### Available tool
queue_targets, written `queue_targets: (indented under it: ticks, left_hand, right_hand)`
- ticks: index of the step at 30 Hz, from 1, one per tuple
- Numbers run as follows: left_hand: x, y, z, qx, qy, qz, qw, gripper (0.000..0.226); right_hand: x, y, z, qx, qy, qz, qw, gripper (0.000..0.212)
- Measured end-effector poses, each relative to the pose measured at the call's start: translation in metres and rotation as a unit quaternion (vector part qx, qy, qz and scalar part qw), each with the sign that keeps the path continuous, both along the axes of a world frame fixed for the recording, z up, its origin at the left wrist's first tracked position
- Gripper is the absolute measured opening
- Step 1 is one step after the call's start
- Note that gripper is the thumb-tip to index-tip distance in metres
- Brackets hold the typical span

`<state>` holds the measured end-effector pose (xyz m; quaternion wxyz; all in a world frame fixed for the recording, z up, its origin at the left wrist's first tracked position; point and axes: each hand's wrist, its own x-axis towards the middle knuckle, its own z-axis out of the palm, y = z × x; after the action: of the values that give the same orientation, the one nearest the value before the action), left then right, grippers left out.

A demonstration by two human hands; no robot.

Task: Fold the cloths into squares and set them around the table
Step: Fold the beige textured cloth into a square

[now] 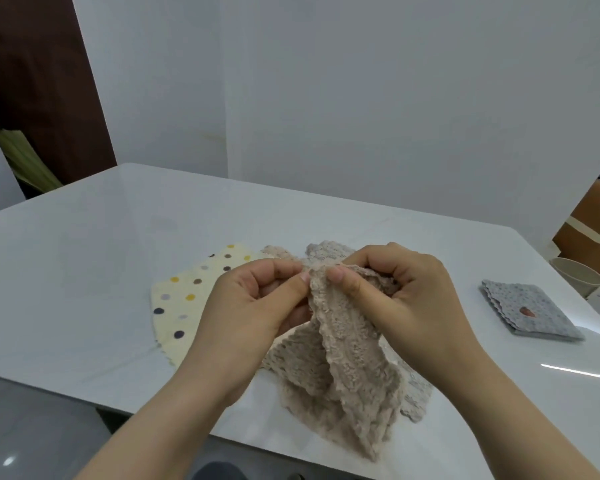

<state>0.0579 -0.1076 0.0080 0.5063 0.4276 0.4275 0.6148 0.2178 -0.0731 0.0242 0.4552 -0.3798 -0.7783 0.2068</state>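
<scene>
Pinching beige cloth [343, 368] top edge, left hand [246, 306] and right hand [406, 299] fingers curled; folded grey cloth [530, 311] right.

a white glossy table [94, 258] with rounded corners is seen. a cream dotted cloth [184, 303] is spread flat left of the middle. just to its right a beige cloth [354, 393] is heaped near the front edge (only its lower part is laid on the top, the rest is raised), and a grey lacy cloth [415, 393] is partly covered by it. well apart, near the right edge, a folded grey cloth [530, 313] is laid as a square.
</scene>
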Motion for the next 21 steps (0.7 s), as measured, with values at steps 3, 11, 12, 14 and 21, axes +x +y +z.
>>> queue_targets:
  ticks: [3,11,12,14,21]
  left_hand:
    - [-0.0001,-0.0014,-0.0015,0.004,-0.021,0.0,1.0,0.014]
    - [0.0034,-0.0056,-0.0031,0.027,0.025,0.038,0.999,0.01]
    - [0.0039,-0.0062,-0.0032,0.03,0.034,0.041,0.998,0.01]
    - [0.0053,-0.0071,-0.0031,0.036,0.041,0.041,0.998,0.01]
    - [0.0078,-0.0089,-0.0064,0.04,0.038,0.047,0.997,0.022]
  right_hand:
    - [0.0002,-0.0001,-0.0019,-0.016,0.003,0.006,1.0,0.019]
    - [-0.0027,-0.0022,-0.0044,-0.04,0.016,0.015,0.999,0.022]
    - [-0.0027,-0.0028,-0.0048,-0.044,0.018,0.014,0.999,0.022]
    - [-0.0027,-0.0031,-0.0054,-0.052,0.022,0.01,0.998,0.021]
    - [-0.0015,-0.0021,-0.009,-0.062,0.031,0.006,0.998,0.025]
